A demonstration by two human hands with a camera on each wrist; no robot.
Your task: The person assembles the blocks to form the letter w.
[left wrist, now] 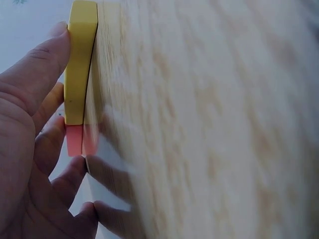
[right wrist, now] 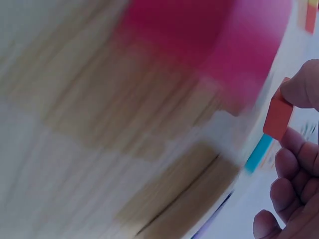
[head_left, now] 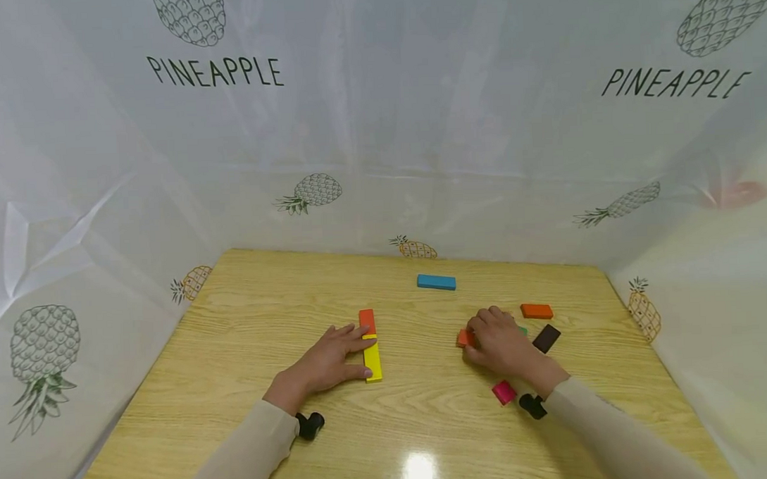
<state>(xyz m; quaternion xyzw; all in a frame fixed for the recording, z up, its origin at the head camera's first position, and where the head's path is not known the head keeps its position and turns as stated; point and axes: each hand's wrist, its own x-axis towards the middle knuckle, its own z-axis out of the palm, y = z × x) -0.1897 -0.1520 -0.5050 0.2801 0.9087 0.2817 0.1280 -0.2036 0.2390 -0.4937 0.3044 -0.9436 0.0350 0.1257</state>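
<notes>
My left hand [head_left: 327,360] rests its fingers and thumb on a yellow block [head_left: 373,363], which lies end to end with a red-orange block [head_left: 366,320]. In the left wrist view the thumb touches the side of the yellow block [left wrist: 79,64], and the red-orange block [left wrist: 74,139] shows just beyond it. My right hand [head_left: 501,344] pinches an orange block [head_left: 464,338] between thumb and index finger. The right wrist view shows that orange block [right wrist: 278,117] tilted, its far end bare. A green block [head_left: 523,330] is mostly hidden behind the right hand.
Around the right hand lie a pink block [head_left: 504,392], a dark brown block [head_left: 547,339] and another red-orange block [head_left: 537,311]. Farther back on the wooden table [head_left: 283,285] is a blue block [head_left: 436,283]. A pineapple-print sheet [head_left: 367,127] hangs behind.
</notes>
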